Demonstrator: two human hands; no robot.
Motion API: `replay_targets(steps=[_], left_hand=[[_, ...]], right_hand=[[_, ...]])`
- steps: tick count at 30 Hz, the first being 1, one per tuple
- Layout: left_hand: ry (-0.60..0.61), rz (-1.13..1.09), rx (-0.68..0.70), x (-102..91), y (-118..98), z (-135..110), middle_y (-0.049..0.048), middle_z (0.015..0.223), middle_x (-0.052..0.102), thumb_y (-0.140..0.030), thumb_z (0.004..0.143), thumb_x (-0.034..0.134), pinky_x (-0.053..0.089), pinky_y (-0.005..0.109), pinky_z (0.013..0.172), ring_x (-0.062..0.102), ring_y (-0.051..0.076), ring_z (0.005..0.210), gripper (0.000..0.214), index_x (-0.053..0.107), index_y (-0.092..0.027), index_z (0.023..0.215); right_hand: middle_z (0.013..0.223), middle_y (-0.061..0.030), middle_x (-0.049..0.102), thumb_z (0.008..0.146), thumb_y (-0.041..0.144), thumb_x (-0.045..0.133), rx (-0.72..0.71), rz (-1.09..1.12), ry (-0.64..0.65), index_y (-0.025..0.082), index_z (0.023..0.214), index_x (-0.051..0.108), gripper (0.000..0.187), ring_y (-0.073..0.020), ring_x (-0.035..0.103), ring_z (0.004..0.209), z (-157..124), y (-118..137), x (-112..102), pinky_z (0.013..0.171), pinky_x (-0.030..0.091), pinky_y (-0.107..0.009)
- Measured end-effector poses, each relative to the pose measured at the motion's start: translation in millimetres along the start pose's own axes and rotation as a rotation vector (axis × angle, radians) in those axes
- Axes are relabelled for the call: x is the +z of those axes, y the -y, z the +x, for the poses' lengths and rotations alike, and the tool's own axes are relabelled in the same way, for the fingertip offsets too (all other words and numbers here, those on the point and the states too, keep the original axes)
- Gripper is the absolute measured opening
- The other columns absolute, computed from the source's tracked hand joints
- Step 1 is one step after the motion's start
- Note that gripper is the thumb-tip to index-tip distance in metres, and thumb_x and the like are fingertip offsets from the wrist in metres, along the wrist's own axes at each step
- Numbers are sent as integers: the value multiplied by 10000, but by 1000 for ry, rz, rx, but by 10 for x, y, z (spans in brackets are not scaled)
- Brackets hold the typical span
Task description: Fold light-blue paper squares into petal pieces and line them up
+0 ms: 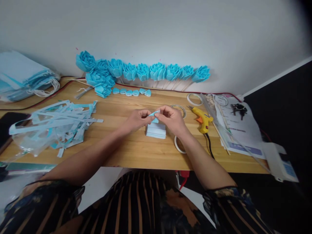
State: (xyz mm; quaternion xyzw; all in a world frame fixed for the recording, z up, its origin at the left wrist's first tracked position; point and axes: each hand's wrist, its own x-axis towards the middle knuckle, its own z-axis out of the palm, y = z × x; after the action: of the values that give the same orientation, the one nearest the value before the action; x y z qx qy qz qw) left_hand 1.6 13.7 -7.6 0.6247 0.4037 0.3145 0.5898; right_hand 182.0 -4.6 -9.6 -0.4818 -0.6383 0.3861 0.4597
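Pinching blue strip (154,113): left hand (137,119), right hand (172,118)

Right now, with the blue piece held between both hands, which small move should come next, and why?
Probably press the fold flat: left hand and right hand pinch the blue piece above the stack, and it looks not yet shaped like the folded pieces near the wall.

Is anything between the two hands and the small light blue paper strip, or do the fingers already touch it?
Nothing visible stands between. The left hand and the right hand both pinch the small light blue paper strip directly, just above the stack of pale blue paper pieces on the wooden table.
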Motion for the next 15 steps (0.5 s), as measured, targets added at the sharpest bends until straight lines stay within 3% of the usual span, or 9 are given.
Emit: replay_targets(steps=[7,11,15], left_hand=[[9,-66,-8,-30,5,10,-43,530,530,-354,734,692,326,191,474,453,61,482,238,567,-164,665],[6,-127,-2,-40,47,26,-37,541,547,-419,695,739,343,196,468,463,61,472,301,580,-165,672],[-9,-176,17,-44,69,31,-36,558,561,-469,677,767,358,198,478,468,59,478,356,593,-158,687]], right_hand=[[809,-9,700,857,266,634,-245,-313,-45,233,872,712,86,-160,610,739,-32,82,-21,731,485,-308],[903,-35,737,914,241,578,-423,-446,-22,270,944,749,175,-198,656,865,-25,67,-62,817,501,-363],[958,-43,750,929,180,537,-523,-518,-24,287,1007,767,265,-192,670,883,-17,20,-91,792,512,-352]])
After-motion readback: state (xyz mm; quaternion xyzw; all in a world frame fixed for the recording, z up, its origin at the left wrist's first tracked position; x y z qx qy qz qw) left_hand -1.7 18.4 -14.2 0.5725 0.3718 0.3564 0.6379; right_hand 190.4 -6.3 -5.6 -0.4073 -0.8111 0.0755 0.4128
